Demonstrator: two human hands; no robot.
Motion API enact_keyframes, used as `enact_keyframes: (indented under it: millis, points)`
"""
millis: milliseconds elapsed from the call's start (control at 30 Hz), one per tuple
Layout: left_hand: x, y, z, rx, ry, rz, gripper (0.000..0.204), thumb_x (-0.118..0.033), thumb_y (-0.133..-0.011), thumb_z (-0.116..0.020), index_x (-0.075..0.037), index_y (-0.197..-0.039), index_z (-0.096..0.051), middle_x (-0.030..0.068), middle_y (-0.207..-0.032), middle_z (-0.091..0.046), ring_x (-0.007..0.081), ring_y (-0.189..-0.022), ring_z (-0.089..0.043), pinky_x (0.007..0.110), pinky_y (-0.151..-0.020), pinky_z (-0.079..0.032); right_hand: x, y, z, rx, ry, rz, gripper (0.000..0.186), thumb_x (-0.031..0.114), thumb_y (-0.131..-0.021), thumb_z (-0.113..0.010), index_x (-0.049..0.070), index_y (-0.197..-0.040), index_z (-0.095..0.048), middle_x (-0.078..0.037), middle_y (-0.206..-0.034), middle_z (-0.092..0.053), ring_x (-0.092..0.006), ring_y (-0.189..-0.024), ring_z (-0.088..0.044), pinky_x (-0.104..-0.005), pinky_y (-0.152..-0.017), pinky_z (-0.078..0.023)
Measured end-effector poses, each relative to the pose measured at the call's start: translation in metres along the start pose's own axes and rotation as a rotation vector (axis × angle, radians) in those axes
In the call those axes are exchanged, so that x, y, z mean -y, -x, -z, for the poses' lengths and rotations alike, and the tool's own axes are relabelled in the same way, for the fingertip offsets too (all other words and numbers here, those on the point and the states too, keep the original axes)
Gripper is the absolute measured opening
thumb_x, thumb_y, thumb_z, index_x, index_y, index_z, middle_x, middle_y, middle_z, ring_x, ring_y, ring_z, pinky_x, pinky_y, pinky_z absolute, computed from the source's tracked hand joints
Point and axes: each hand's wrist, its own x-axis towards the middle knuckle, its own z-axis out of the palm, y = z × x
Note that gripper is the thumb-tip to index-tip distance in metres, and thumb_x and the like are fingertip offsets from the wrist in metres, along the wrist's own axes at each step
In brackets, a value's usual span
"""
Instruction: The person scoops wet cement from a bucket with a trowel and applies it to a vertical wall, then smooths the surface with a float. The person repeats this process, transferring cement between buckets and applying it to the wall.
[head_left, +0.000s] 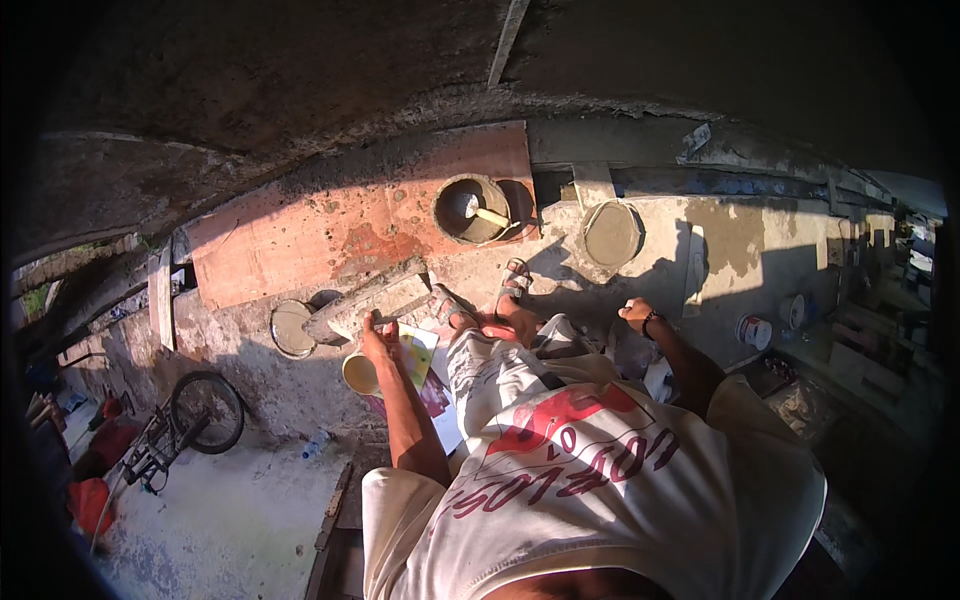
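My left hand (379, 344) is held out over the left side, thumb and a finger apart, with nothing visible between them. Close below it is a pale yellow bucket (359, 374), and just beyond lies a cement-smeared board (385, 303). My right hand (636, 314), with a dark band at its wrist, is closed in a fist on the right; what it may hold is hidden. Ahead of my sandalled feet, a dark bucket (447, 212) contains a scoop with a pale handle (492, 217). To its right stands a round container of grey mortar (612, 235).
A reddish, splattered sheet (290, 245) lies along the rough wall. Another mortar container (292, 329) stands to the left. A bicycle wheel (207, 412) is at the lower left, beyond a ledge. On the right are a white paint bucket (753, 332) and a narrow plank (694, 270).
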Motion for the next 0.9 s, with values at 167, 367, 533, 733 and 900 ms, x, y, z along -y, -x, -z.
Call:
enact_keyframes:
  millis: [167,367,533,733,900]
  points:
    - [-0.007,-0.017,0.045,-0.013,0.061,0.055,0.027,-0.033,-0.090,-0.068,-0.009,-0.099,-0.065,0.0058,-0.079,-0.063,0.0227,-0.064,-0.062,0.034,-0.059,-0.058,-0.015,-0.017,-0.037,-0.004,-0.099,0.540,0.018,0.012,-0.083,-0.058,0.003,-0.096,-0.066,-0.019,-0.070,-0.066,-0.0286,-0.053,-0.066,-0.0417,-0.049,-0.053]
    - [-0.044,-0.046,0.061,0.018,-0.272,-0.023,0.045,-0.040,-0.094,-0.058,-0.007,-0.124,-0.058,0.0165,-0.115,-0.057,0.0328,-0.095,-0.060,0.043,-0.084,-0.055,0.085,0.013,-0.064,-0.043,-0.526,-0.085,0.050,0.007,-0.087,-0.056,0.011,-0.136,-0.049,-0.013,-0.065,-0.065,-0.0234,-0.047,-0.062,-0.0405,-0.039,-0.048]
    - [-0.036,-0.091,0.060,0.063,-0.101,0.123,0.033,-0.032,-0.089,-0.063,-0.005,-0.108,-0.060,0.0195,-0.101,-0.058,0.0318,-0.083,-0.062,0.037,-0.073,-0.058,0.070,0.033,-0.102,-0.185,-0.459,0.030,0.041,0.008,-0.086,-0.053,0.009,-0.126,-0.058,-0.009,-0.072,-0.067,-0.0184,-0.055,-0.065,-0.0346,-0.049,-0.051]
    - [-0.043,-0.124,0.056,0.125,-0.648,-0.129,0.032,-0.036,-0.087,-0.067,-0.009,-0.103,-0.066,0.0099,-0.097,-0.059,0.0251,-0.084,-0.058,0.036,-0.074,-0.054,0.013,0.026,-0.147,-0.089,-0.609,-0.089,0.030,0.010,-0.086,-0.048,0.006,-0.112,-0.062,-0.012,-0.074,-0.067,-0.0202,-0.053,-0.064,-0.0374,-0.048,-0.050]
    - [-0.039,-0.109,0.019,-0.070,-0.201,0.076,0.033,-0.038,-0.083,-0.072,-0.012,-0.102,-0.067,0.0064,-0.096,-0.058,0.0217,-0.083,-0.055,0.034,-0.071,-0.050,-0.013,0.008,-0.118,-0.069,-0.601,-0.281,0.032,0.010,-0.085,-0.047,0.007,-0.113,-0.062,-0.011,-0.073,-0.067,-0.0208,-0.052,-0.065,-0.0364,-0.046,-0.051]
